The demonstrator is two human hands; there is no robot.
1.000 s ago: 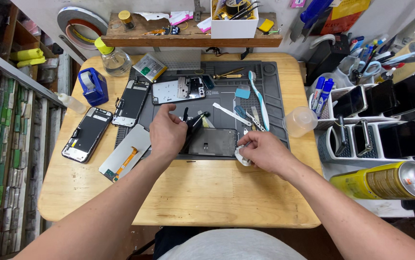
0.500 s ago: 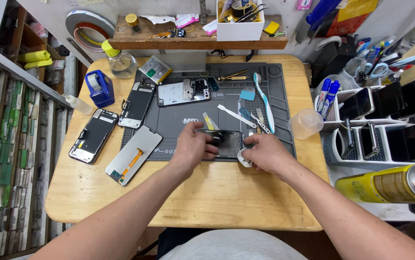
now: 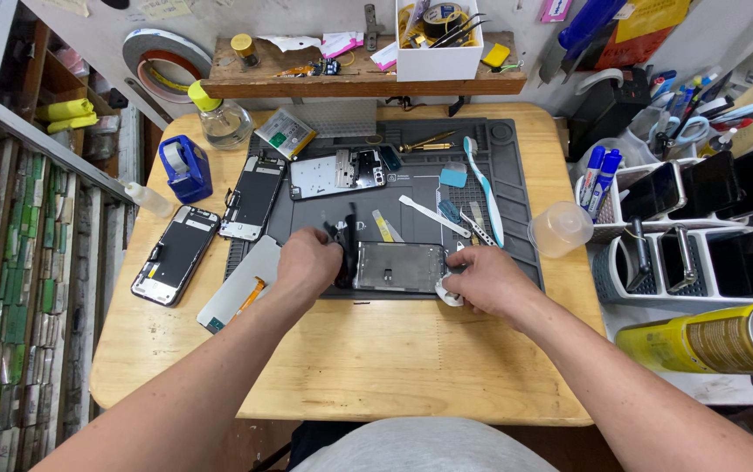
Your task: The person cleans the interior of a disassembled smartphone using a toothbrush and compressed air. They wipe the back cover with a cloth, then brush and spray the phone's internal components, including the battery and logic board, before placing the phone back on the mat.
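Gripped at its left end by the left hand (image 3: pixel 308 262) and touched at its right end by the right hand (image 3: pixel 488 278), the phone frame (image 3: pixel 398 267) lies flat at the near edge of the grey work mat (image 3: pixel 516 175). Compared with a second ago, the frame is uncovered between hands drawn apart. A small white piece (image 3: pixel 449 295) is pinned under the right fingers beside the frame.
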